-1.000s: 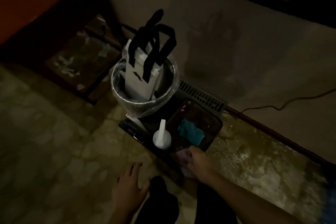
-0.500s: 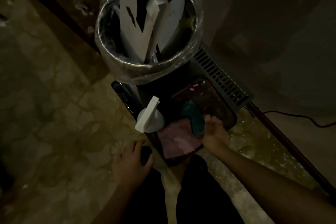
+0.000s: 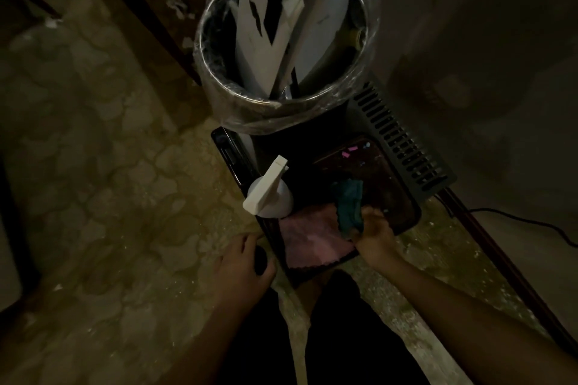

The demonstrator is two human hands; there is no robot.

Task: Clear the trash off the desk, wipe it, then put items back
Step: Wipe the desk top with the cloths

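Head view: shifts off the pink cloth (image 3: 312,237), now pinches the teal cloth (image 3: 350,206) with right hand (image 3: 373,234); rests left hand (image 3: 240,262) loosely on knee (image 3: 261,259), empty; probably readies for wiping.

two hands: one left hand (image 3: 240,259), one right hand (image 3: 373,234). two cloths: one pink cloth (image 3: 312,237), one teal cloth (image 3: 348,205). one spray bottle (image 3: 270,197). one tray (image 3: 403,197). one bin (image 3: 237,112). one vented panel (image 3: 403,147). one cable (image 3: 531,223). white bags (image 3: 266,25) in the bin number at least two; the light is too dim for an exact count.
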